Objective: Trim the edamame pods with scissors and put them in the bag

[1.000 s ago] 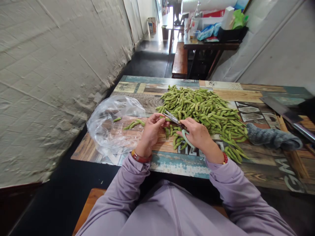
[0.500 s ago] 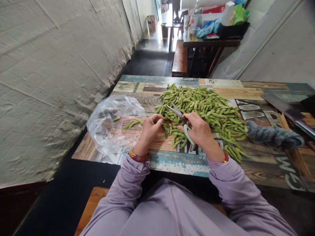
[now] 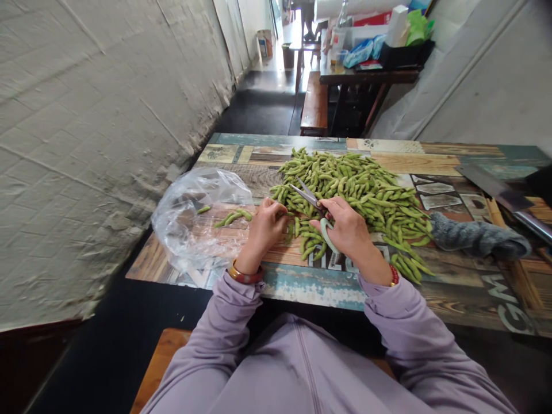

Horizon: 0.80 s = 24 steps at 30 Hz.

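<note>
My right hand [image 3: 346, 227] is wrapped round a pair of scissors [image 3: 306, 194] with pale green handles. Its two blades are spread apart and point up and left over the near edge of a heap of green soybean pods [image 3: 345, 178]. My left hand [image 3: 266, 224] is closed just left of the scissors, thumb and fingers pinched together. Whatever is between those fingertips is hidden. Close beside it a few loose pods [image 3: 296, 226] lie on the table. A clear plastic bag [image 3: 185, 224] spreads to its left, with a few pods [image 3: 233, 218] at the bag's opening.
On the right of the patterned table [image 3: 302, 284] lie a grey rolled cloth [image 3: 478, 237] and a cleaver [image 3: 494, 185]. A rough white wall [image 3: 107, 132] runs along the left. Farther back are a bench [image 3: 314, 103] and another table [image 3: 371, 76] loaded with goods.
My left fingers have curled in more and turned slightly, staying near the loose pods. My right hand and the scissors have barely shifted, the blades still apart.
</note>
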Available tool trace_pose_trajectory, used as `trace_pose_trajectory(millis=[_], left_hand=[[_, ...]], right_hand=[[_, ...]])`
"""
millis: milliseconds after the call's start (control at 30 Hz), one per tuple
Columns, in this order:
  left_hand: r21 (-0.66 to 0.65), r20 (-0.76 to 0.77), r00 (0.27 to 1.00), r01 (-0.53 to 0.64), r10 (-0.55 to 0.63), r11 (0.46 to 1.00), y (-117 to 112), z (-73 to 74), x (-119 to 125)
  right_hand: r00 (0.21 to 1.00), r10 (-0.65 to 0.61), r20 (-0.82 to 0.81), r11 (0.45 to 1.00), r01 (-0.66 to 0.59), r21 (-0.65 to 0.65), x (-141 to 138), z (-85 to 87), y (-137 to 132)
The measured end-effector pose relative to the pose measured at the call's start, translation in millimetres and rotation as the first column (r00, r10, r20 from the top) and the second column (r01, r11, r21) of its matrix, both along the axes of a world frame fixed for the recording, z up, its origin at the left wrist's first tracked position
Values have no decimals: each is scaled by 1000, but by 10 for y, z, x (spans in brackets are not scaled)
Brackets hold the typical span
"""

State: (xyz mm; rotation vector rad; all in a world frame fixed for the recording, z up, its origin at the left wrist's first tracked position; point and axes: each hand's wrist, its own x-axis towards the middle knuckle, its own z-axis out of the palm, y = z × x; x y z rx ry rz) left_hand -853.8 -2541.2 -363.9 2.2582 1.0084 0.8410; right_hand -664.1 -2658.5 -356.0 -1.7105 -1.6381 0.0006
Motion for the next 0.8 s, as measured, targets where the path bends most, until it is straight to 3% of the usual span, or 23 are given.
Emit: trace_pose_trajectory(millis=[100, 167, 233, 333, 467, 800], left_hand=[[-278, 275, 961, 45, 35, 960, -21, 43, 23], [-468, 410, 909, 141, 73, 873, -60, 79, 40], [-562, 483, 870, 218, 102, 798, -101, 110, 55], [-577, 525, 846, 269, 98, 772, -135, 128, 62], [-547, 525, 850, 296, 45, 783, -142, 112, 57], [-541, 543, 840, 332, 20, 773, -209, 127, 94]], right_hand=[[1000, 14, -27, 1000, -14, 3, -6, 10, -5], [999, 31, -28, 1000, -31, 1, -7, 7, -7], [998, 57, -9, 998, -57, -5, -8, -4, -7], [992, 119, 38, 993, -118, -27, -13, -26, -5], [979, 182, 90, 983, -177, -53, -29, -45, 2], [974, 212, 79, 977, -209, -45, -63, -66, 12]])
